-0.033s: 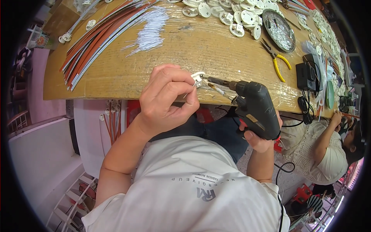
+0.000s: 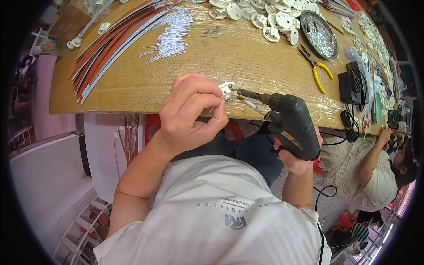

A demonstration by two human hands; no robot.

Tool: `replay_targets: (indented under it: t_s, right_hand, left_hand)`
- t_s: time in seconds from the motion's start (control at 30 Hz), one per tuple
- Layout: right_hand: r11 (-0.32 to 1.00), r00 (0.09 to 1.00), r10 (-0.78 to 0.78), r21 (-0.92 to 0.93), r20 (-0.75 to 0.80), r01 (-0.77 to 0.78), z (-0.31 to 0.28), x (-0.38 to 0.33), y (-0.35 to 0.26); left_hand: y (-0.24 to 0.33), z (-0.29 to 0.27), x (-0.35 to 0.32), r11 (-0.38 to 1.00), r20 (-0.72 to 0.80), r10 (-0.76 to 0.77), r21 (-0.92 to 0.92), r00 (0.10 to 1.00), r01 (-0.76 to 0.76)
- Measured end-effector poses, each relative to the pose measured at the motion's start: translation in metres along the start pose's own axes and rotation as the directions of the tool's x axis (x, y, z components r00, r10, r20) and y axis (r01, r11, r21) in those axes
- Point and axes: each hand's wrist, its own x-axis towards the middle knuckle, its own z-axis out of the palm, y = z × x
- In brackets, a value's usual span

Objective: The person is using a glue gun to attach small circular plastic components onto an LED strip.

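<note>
My left hand point(image 2: 192, 110) pinches a small white round plastic fitting point(image 2: 227, 87) between thumb and fingers, above the table's near edge. A thin pale wire shows by its fingertips. My right hand point(image 2: 295, 160) is wrapped round the handle of a black pistol-shaped soldering gun point(image 2: 295, 123), a finger at its red trigger. The gun's narrow tip points left and sits just beside the fitting, with a small gap between them. Below the tip, a second thin nozzle slants toward the same spot.
On the wooden table point(image 2: 128, 95) lie orange and silver strips point(image 2: 110, 48), thin white wires point(image 2: 170, 37), and many white fittings point(image 2: 282, 20). At right are a dark dish point(image 2: 319, 35), yellow-handled pliers point(image 2: 316, 70) and a black power box point(image 2: 351, 86). Another person point(image 2: 362, 172) sits at right.
The soldering gun's tip has shifted very slightly right, away from the white fitting. My left hand stays where it was.
</note>
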Motion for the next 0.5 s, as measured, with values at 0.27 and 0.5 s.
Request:
replay_targets:
  t_s: [0.27, 0.5]
  right_hand:
    - [0.971, 0.971, -0.202, -0.104, 0.132, 0.216, -0.005, 0.01, 0.007]
    - [0.943, 0.938, -0.301, -0.091, 0.174, 0.32, -0.005, 0.015, 0.012]
  left_hand:
    - [0.0, -0.004, -0.001, 1.0, 0.043, 0.006, -0.005, 0.999, -0.006]
    - [0.0, -0.004, -0.001, 1.0, 0.044, 0.001, -0.001, 0.999, -0.001]
